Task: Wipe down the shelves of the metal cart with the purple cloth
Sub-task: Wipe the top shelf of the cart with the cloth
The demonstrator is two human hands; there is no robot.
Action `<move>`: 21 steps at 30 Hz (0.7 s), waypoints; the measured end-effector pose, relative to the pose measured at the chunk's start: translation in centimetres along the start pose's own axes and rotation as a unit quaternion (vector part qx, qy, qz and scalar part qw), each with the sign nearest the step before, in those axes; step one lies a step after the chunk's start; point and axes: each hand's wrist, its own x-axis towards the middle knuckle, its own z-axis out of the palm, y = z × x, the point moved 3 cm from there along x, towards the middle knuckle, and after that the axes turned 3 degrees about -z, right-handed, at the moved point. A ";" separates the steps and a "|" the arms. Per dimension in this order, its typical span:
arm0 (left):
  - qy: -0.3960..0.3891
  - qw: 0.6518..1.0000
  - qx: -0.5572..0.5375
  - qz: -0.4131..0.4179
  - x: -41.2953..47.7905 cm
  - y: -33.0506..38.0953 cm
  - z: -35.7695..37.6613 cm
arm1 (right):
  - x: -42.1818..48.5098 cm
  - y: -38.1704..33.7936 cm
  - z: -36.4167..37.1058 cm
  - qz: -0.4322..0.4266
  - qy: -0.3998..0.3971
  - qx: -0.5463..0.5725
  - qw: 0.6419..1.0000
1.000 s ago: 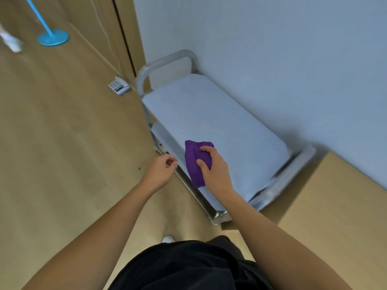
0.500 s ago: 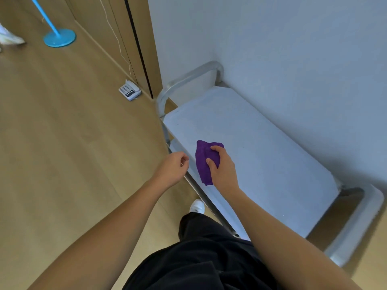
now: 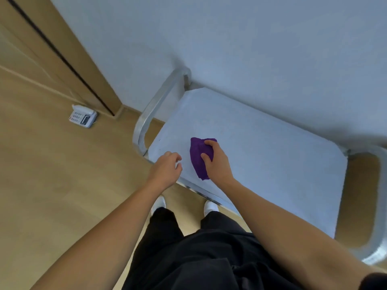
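Both of my hands are hovering over the near-left part of the cart's (image 3: 261,155) top shelf. I am clamping my right hand (image 3: 217,162) on the cloth (image 3: 198,158), fingers curled over its top and thumb on its near side, and I am pressing the bunched cloth down onto the shelf. It is sticking out to the left of my palm and a little toward me.

I am holding my left hand (image 3: 166,168) just left of the cloth, apart from it, with the fingers loosely curled together and nothing in them. It is hanging over the shelf's front-left corner; whether it is touching the surface I cannot tell.

Edges: the front rim is running just below both wrists. The left edge is lying just beyond my left hand, and past it the left handle (image 3: 155,107) is curving up. Ahead of my right hand the shelf is stretching clear to the wall (image 3: 230,38), which it is meeting along its far edge. To the right of my right hand a long bare stretch of shelf is reaching as far as the right handle (image 3: 379,222).

Off to the left of my left hand, well apart on the floor (image 3: 52,185), a phone (image 3: 82,116) is lying by the door (image 3: 41,49).
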 end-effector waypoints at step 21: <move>-0.127 0.949 0.240 0.160 7.5 -6.2 0.9 | 2.7 1.9 11.9 0.124 0.082 -0.280 0.948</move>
